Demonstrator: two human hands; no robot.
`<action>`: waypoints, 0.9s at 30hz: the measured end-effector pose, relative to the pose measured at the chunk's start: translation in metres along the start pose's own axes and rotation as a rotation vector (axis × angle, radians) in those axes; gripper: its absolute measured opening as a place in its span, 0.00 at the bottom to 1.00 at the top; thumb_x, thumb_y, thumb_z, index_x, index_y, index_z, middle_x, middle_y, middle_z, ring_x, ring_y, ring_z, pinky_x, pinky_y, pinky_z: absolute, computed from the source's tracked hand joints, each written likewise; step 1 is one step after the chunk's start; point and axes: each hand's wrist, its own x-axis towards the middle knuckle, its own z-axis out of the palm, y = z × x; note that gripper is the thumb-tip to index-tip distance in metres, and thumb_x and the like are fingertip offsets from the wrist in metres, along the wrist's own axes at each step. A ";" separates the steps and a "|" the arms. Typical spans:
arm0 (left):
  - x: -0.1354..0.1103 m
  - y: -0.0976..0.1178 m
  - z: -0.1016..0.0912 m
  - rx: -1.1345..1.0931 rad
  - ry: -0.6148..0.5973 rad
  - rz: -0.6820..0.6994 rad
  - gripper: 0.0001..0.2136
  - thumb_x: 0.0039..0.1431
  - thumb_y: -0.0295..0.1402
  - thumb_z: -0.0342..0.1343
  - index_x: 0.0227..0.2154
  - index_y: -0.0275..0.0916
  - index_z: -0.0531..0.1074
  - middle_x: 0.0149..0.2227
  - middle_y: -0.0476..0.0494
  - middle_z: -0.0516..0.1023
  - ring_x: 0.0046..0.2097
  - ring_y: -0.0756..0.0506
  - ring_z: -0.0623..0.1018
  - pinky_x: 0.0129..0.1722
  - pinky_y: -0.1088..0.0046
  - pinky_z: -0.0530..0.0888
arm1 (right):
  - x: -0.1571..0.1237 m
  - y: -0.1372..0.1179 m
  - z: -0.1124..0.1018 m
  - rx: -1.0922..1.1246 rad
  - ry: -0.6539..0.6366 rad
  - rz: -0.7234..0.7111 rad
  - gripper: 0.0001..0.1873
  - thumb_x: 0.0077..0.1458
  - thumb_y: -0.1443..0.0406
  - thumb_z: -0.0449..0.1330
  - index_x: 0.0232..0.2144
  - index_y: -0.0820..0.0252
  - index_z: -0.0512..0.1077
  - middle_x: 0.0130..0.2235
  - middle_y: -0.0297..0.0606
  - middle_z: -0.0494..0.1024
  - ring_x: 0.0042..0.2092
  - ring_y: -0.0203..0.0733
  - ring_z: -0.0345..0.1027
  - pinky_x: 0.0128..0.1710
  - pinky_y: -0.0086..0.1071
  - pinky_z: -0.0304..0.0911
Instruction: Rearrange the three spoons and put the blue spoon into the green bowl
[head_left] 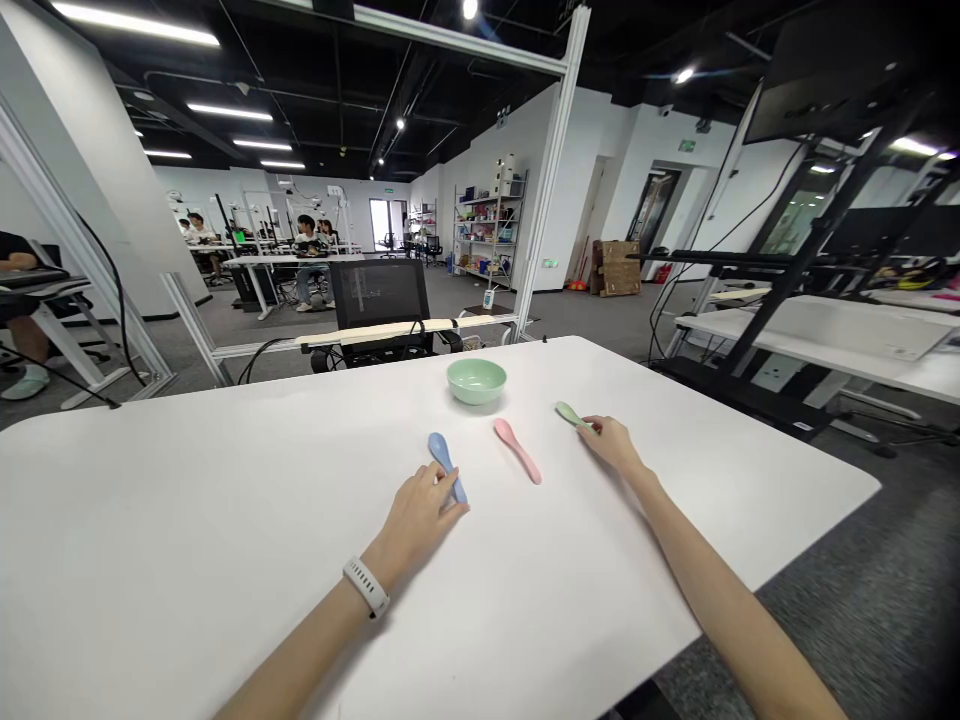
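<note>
One pink spoon [517, 450] rests on the counter [247, 540] between the left hand [420, 507], touching the blue spoon [440, 450], and the right hand [613, 446], touching the green spoon [568, 412]; whether either clamps, I cannot tell. All three point handle-first toward the person, presumably easing reach; the bowl [476, 382] sits beyond.
</note>
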 end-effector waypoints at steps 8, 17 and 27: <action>-0.002 0.001 0.005 0.088 0.007 0.032 0.17 0.66 0.42 0.53 0.53 0.45 0.75 0.48 0.38 0.78 0.47 0.38 0.77 0.47 0.57 0.74 | -0.002 -0.004 -0.002 0.015 -0.004 0.009 0.22 0.59 0.55 0.60 0.44 0.64 0.84 0.38 0.45 0.83 0.40 0.49 0.74 0.43 0.36 0.67; -0.003 -0.003 0.009 0.093 0.011 0.032 0.21 0.66 0.43 0.52 0.59 0.43 0.71 0.50 0.37 0.79 0.50 0.36 0.77 0.50 0.54 0.75 | -0.004 -0.008 -0.005 0.038 -0.022 0.022 0.23 0.58 0.55 0.59 0.45 0.67 0.83 0.35 0.44 0.82 0.38 0.49 0.74 0.41 0.36 0.66; -0.004 -0.004 0.010 0.092 0.026 0.022 0.23 0.67 0.45 0.52 0.60 0.43 0.70 0.51 0.37 0.80 0.51 0.36 0.77 0.50 0.54 0.75 | -0.004 -0.009 -0.006 0.013 -0.025 0.027 0.23 0.57 0.56 0.59 0.45 0.66 0.83 0.36 0.44 0.82 0.40 0.50 0.75 0.44 0.37 0.66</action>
